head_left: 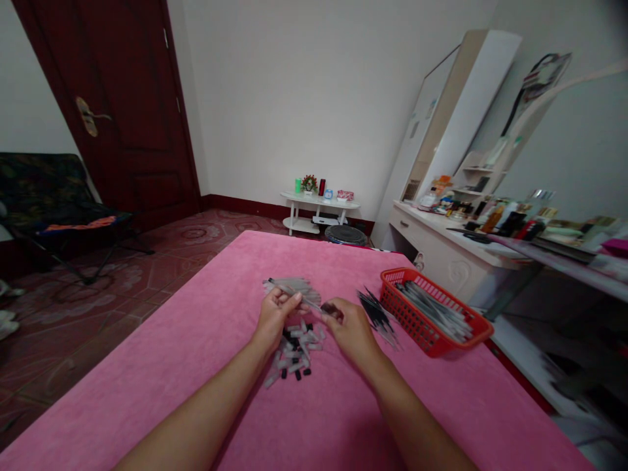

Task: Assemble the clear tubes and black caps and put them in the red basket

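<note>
My left hand point(275, 315) is closed in a pinch on a clear pen barrel point(297, 294) that slants up to the left. My right hand point(349, 326) is closed at the barrel's right end, fingers pinched on a small dark piece point(330, 307). Both hands hover over a pile of small clear and black pen caps point(297, 353) on the pink cloth point(196, 366). A heap of clear barrels point(289, 285) lies just beyond my left hand. A bundle of black refills point(377, 315) lies to the right of my right hand.
A red plastic basket point(434, 343) holding several pens stands at the right of the pink surface. Beyond it is a dressing table point(441, 252) crowded with bottles. A dark red door point(122, 111), a folding chair point(53, 196) and a low white shelf point(318, 209) stand farther off.
</note>
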